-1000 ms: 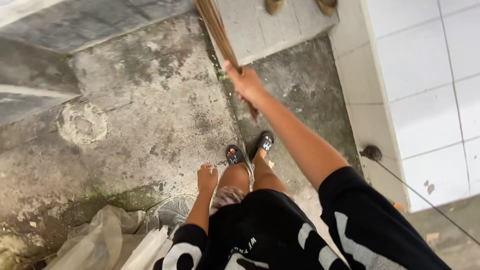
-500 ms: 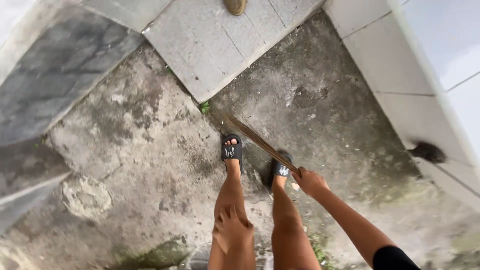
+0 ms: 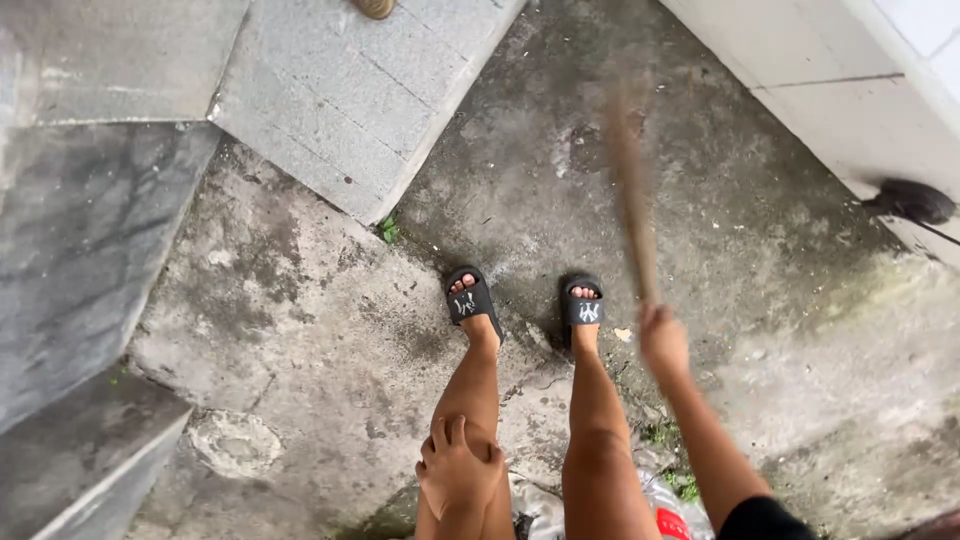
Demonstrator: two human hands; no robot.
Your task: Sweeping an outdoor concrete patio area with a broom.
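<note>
My right hand [image 3: 663,340] grips the end of a brown stick broom [image 3: 630,190], which points away from me over the stained concrete and is blurred by motion. My left hand [image 3: 458,463] rests flat on my left knee, fingers spread a little, holding nothing. Below them my two feet stand in black slide sandals [image 3: 472,298] on the concrete ground [image 3: 300,330].
A raised grey paved slab [image 3: 340,90] lies ahead to the left, with a dark stone step [image 3: 80,250] at far left. A white tiled wall [image 3: 850,90] runs along the right, with a dark round object [image 3: 910,202] at its foot. Crumpled plastic [image 3: 650,500] lies behind my feet.
The broom has swung from lying across in front of my feet to pointing forward on my right. My right hand moved right and slightly down. The view shifted a little.
</note>
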